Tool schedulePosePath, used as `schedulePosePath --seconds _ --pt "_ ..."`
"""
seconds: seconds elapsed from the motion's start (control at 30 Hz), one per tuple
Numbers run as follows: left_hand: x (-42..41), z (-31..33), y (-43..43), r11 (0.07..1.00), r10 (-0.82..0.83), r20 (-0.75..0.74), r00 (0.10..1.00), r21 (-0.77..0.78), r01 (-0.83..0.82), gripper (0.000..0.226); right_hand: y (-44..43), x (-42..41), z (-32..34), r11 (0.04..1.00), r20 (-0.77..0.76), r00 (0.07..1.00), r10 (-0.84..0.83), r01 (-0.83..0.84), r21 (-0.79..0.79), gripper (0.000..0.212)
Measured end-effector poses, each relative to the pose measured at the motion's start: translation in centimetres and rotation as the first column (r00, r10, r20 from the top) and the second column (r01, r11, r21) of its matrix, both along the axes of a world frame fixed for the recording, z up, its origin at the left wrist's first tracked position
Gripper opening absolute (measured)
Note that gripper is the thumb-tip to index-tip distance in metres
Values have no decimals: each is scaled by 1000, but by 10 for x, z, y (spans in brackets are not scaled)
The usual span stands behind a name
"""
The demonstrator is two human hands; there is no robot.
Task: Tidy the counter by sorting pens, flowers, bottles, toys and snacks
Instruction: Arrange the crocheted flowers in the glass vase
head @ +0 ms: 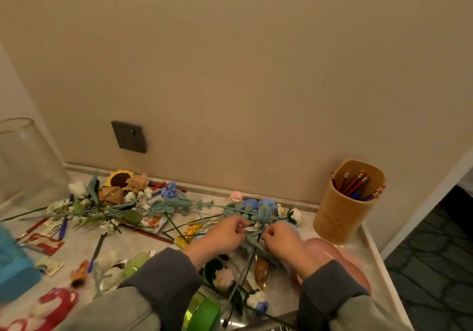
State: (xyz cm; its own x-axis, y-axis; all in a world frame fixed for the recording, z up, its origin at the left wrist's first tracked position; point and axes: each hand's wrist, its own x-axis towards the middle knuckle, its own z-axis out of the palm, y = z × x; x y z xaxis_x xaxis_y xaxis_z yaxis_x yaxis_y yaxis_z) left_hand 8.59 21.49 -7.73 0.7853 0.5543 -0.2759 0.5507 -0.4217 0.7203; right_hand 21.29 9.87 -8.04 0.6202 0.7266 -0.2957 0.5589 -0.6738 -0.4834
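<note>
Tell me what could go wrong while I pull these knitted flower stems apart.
Both the left hand and right hand pinch the tangled flower stems; pulling hard may drag the neighbouring snack packet along. The lifted stems could also swing into the pen holder, which stands near the counter's edge.

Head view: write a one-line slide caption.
Left hand and right hand pinch a teal stem over the cluttered counter; pencils stand in the cup.

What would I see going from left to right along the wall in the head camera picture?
Glass vase → sunflower → small blue flower → pink toy → tan pencil cup.
</note>
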Motion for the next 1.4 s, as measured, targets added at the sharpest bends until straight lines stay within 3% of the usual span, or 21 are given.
schedulePosePath --seconds 0.13,0.27,0.33,0.43,0.5,0.73,0.9,1.1,1.2,1.4 --pt "10 -3 5 999 -28 -6 1000 39 28 46 7 -4 -11 998 -71 997 -39 36 -41 36" --pt "20 -7 9 999 -2 5 1000 32 2 45 13 -3 -17 995 -179 980 -89 96 32 33" --pt "24 -5 14 993 19 41 999 116 -23 45 15 -1 -15 982 -226 966 -126 153 108 28" --pt "36 4 26 927 34 -12 999 374 -27 52 15 3 -5 941 -236 959 -153 215 263 24" --pt "45 15 30 912 7 -36 999 410 9 52 15 2 4 905 -224 964 -146 221 363 24" --pt "60 39 31 988 63 203 977 125 -90 27 22 5 41 809 -193 977 -94 188 557 27" --pt "51 58 37 986 137 301 944 49 -159 27 24 10 72 737 -210 974 -81 200 646 18" --pt "44 82 31 986 166 392 905 -88 -142 24 31 9 101 739 -217 973 -78 203 642 11" --pt "36 92 29 983 180 458 870 -97 -153 22 37 7 114 740 -189 980 -67 176 650 6" --pt "13 101 28 961 231 509 829 16 -278 23 47 -8 126 753 -286 958 -36 214 622 6"
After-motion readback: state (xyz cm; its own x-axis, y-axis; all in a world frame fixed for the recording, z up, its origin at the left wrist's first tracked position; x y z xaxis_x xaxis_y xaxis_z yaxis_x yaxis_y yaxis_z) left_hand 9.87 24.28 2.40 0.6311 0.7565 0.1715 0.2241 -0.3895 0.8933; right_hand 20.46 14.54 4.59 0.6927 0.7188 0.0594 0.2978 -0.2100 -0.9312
